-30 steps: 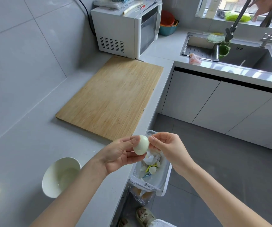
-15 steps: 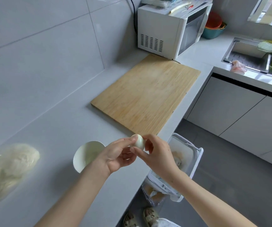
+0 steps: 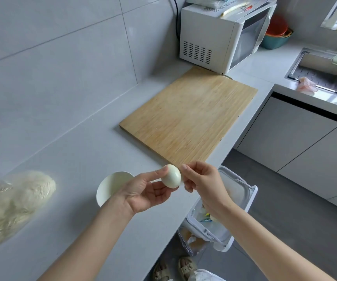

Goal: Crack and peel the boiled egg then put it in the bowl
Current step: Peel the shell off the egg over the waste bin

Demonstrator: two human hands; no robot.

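Observation:
A smooth white peeled egg (image 3: 171,176) is held above the counter's front edge. My left hand (image 3: 145,191) pinches it between thumb and fingers from the left. My right hand (image 3: 201,180) is at the egg's right side with curled fingers; its thumb tip reaches the egg's top. A white bowl (image 3: 110,186) stands on the grey counter just left of my left hand, partly hidden by my wrist. Nothing shows on the part of its inside that is in sight.
A wooden cutting board (image 3: 190,116) lies beyond the hands, a white microwave (image 3: 222,35) behind it. A white waste bin (image 3: 222,216) with shell bits stands on the floor below the counter edge. A bag of pale noodles (image 3: 11,205) lies at the left. The sink (image 3: 323,72) is far right.
The view has swung left and the egg, in both hands, has moved from over the waste bin to over the counter edge near the bowl.

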